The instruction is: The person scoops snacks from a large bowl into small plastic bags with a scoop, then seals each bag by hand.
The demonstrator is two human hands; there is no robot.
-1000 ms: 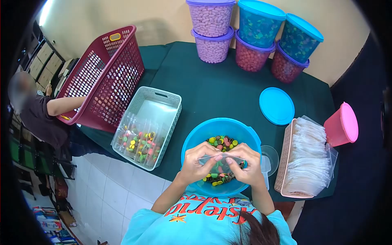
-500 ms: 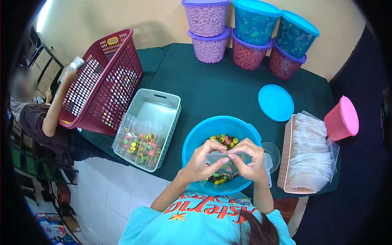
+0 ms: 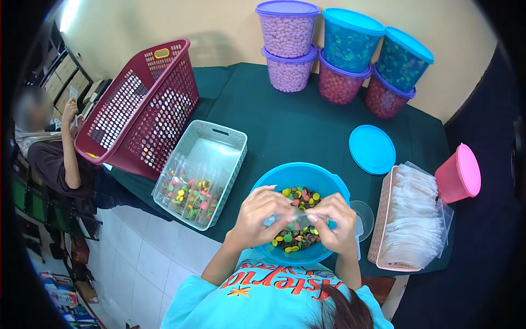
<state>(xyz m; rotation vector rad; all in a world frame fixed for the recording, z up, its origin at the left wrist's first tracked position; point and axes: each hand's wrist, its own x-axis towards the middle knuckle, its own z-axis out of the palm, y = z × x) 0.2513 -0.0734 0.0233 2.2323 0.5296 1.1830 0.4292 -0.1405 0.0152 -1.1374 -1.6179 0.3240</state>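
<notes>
Over a blue plastic tub [image 3: 267, 179], my left hand [image 3: 262, 216] and my right hand [image 3: 334, 222] pinch a small clear plastic bag [image 3: 299, 220] between thumbs and fingers. The bag's top edge runs from one hand to the other, and its lower part is hard to make out against the tub. Loose round candies [image 3: 296, 240] in yellow, green, pink and brown lie in the tub below. My fingers cover part of the bag, and both hands hide some of the candies.
Left stands a pale basket [image 3: 236, 159] with filled bags [image 3: 189, 194], beside a maroon basket [image 3: 126, 143] and a co-worker [image 3: 52, 164]. Right are a blue lid [image 3: 372, 149], a basket of plastic bags [image 3: 413, 219] and a pink container [image 3: 455, 178]. Stacked candy tubs [image 3: 350, 49] line the wall.
The bag's edge, stretched flat before, now looks more bunched between my fingers. My left hand has turned, its fingers more raised. The co-worker's hand has moved left, away from the maroon basket.
</notes>
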